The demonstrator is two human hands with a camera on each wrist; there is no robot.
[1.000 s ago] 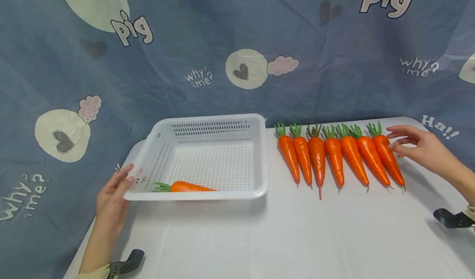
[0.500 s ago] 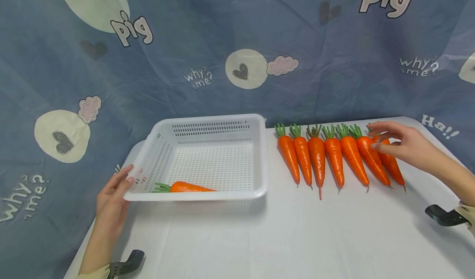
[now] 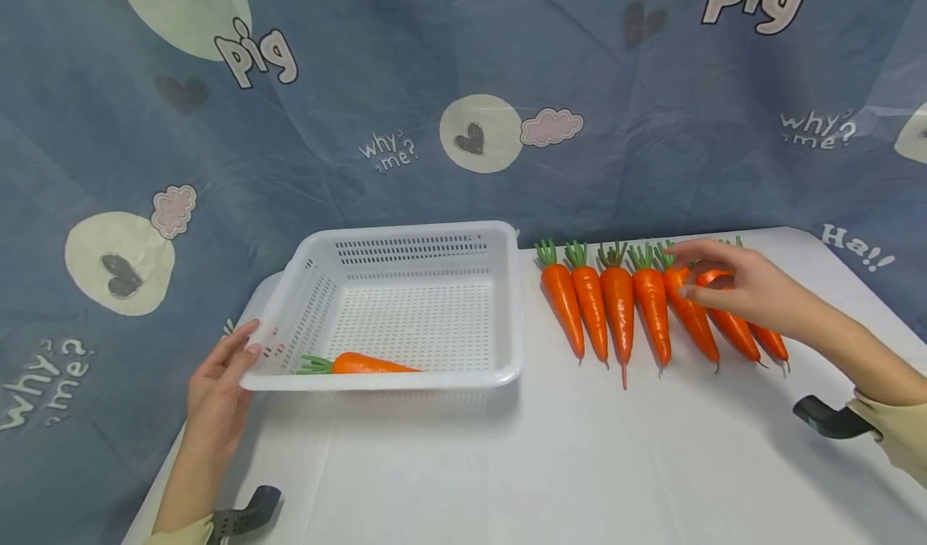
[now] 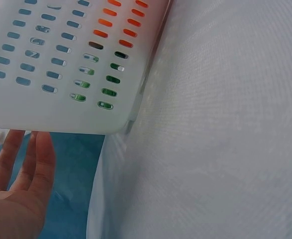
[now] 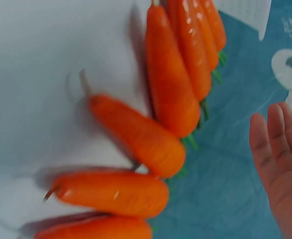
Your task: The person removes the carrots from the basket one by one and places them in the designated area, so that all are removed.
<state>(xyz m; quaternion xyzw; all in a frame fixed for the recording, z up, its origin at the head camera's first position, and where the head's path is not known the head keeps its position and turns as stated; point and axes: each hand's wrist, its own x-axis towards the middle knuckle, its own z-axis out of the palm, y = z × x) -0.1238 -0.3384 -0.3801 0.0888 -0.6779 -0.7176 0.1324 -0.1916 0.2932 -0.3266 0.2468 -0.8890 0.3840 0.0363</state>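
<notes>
My left hand (image 3: 220, 392) is at the near left corner of a white plastic basket (image 3: 517, 311), fingertips against its rim. Seen from the left wrist, those fingers (image 4: 39, 164) reach fairly straight up to the edge. A carrot (image 3: 369, 363) with green stalks lies inside along the near wall. Over the right part of a row of several carrots (image 3: 620, 303) hovers my right hand (image 3: 746, 287), thumb and fingers curved with a gap between them and nothing held. It partly hides the carrots on the right. The right wrist view shows that hand (image 5: 285, 164) apart from the carrots.
The white-covered table (image 3: 565, 464) extends in front of the basket and carrots. A blue printed cloth (image 3: 362, 46) hangs behind, close to the carrot tops and the basket's far side. Dark bands with black pieces (image 3: 833, 418) sit at both wrists.
My right hand has moved left along the row, from beside the rightmost carrot to over the carrots further in. The left hand, basket and carrots have stayed put.
</notes>
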